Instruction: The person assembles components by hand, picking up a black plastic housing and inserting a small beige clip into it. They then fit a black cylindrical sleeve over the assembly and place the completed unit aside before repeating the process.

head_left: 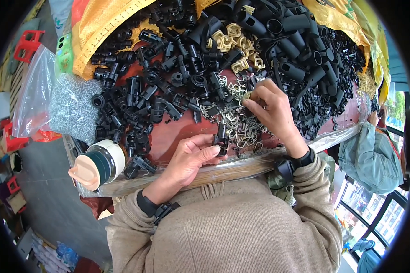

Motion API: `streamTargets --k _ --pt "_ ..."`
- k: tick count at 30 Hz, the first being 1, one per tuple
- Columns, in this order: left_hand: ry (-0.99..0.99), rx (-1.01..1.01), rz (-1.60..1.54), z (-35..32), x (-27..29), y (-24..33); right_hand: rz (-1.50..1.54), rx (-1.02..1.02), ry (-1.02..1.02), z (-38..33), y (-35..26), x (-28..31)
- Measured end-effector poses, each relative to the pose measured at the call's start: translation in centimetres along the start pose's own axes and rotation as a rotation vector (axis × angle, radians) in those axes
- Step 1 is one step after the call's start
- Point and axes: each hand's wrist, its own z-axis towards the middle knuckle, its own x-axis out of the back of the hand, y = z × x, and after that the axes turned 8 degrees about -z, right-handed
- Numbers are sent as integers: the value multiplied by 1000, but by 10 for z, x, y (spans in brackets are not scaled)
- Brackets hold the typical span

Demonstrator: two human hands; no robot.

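Note:
My left hand (192, 158) is closed around a small black plastic fitting (222, 136), which stands roughly upright between thumb and fingers near the table's front edge. To its right, my right hand (274, 109) hovers at a pile of small bent silvery metal clips (239, 129). Its thumb and forefinger are pinched together; a small pale bit shows at the tips, too small to name. Behind the clips lie several cream-coloured plastic pieces (232, 41). A large heap of similar black fittings (155, 91) spreads to the left and back.
Black tubular parts (296, 45) and small black pieces (314, 107) are heaped at the right. On the left stand a lidded cup (98, 166) and a clear bag of small silvery parts (75, 100). Wooden edging (241, 172) runs along the table's front. Another person's sleeve (371, 154) is at right.

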Motion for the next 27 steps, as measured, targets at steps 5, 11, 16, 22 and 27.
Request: streamTargets --k 5,11,16,22,27 --pt "-34 -20 47 1 -9 1 -36 -30 86 -26 5 10" --pt "98 -112 80 -3 7 -3 136 -87 47 -34 2 -1" --pt "77 -139 85 2 6 -4 292 110 159 -46 -4 -1" --pt "233 -291 169 -9 -18 -15 627 130 214 -40 -30 -11" --pt "90 -173 147 11 -20 -12 885 -62 -20 -54 -34 6"
